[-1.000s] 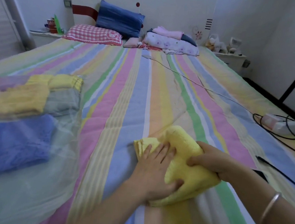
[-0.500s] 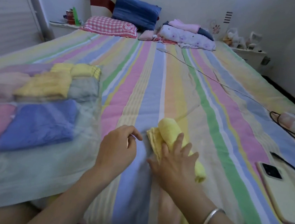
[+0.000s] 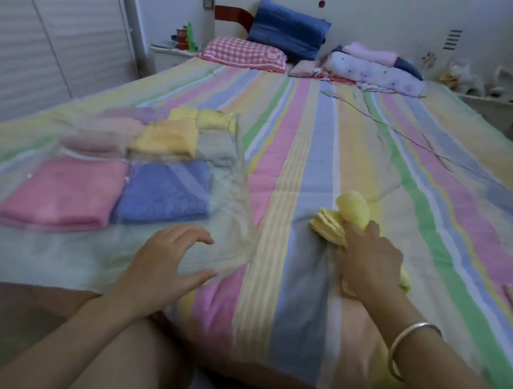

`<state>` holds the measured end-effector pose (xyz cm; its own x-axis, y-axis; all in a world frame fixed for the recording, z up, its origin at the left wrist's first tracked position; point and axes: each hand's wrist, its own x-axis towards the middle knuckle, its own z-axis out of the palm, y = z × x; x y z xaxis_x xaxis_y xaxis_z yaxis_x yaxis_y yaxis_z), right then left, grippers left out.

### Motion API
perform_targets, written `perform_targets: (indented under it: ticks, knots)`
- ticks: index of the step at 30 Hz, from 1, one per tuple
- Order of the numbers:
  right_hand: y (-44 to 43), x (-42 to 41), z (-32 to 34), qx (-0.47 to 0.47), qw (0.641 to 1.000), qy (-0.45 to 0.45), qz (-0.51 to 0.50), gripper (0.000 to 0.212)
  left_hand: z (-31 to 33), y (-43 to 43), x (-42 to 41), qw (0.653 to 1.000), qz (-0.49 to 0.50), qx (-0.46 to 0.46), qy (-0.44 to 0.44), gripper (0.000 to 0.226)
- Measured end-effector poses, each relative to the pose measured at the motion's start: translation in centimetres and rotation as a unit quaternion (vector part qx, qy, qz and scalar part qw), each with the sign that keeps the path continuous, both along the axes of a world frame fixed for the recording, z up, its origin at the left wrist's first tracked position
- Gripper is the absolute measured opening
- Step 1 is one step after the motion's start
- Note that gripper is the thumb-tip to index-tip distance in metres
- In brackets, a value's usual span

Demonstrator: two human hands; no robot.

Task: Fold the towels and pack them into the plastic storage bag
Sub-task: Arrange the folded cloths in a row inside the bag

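Packing step, one towel outstanding. My right hand [image 3: 367, 260] is clamped round the folded yellow towel [image 3: 353, 210], fingers curled over its near end; the towel lies on the striped bed [image 3: 316, 131], well to the right of the plastic storage bag [image 3: 237, 223]. My left hand [image 3: 168, 261] is spread, fingers apart and holding nothing, at the bag's near right corner; whether it touches the film I cannot tell.

Bag contents, seen through the clear plastic: a pink towel [image 3: 59, 195] and a blue towel [image 3: 165, 192] side by side nearest me; behind them a pale pink towel [image 3: 98, 140], a yellow folded towel [image 3: 164, 138] and a grey towel [image 3: 216, 147]; more yellow cloth [image 3: 203, 118] at the far end.

Judged next move: the left hand must find and lift the bag's mouth, which appears to face me, so that the right hand can carry the yellow towel across and slide it in without loosening its folds.
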<state>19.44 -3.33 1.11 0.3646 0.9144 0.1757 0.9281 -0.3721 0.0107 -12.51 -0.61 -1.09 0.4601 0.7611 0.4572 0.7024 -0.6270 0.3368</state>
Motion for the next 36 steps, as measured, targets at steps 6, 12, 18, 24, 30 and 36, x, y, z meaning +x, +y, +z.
perform_targets:
  ticks: [6,12,18,24,30,36]
  knots:
    - [-3.0,-8.8,4.0,0.148,0.873,0.452,0.107,0.015,-1.1,0.1,-8.3,0.991,0.068,-0.001,0.113,0.052]
    - [-4.7,-15.6,3.8,0.184,0.683,0.696,0.121,0.022,-1.3,0.1,-14.5,0.985,0.095,0.005,0.144,0.057]
    - [-5.6,-19.0,3.1,0.185,0.673,0.699,0.155,0.028,-2.1,0.4,-16.4,0.982,0.105,0.015,0.159,0.052]
    - [-6.3,-20.6,2.6,0.162,0.696,0.682,0.154,0.030,-3.1,0.2,-15.2,0.979,0.101,0.056,0.169,0.048]
    - [-6.4,-20.6,2.7,0.148,0.704,0.676,0.160,0.032,-3.9,0.7,-12.4,0.965,0.129,0.092,0.211,0.043]
    - [-6.4,-20.5,2.5,0.157,0.724,0.632,0.226,0.028,-3.1,0.6,-11.8,0.965,0.193,0.106,0.145,0.013]
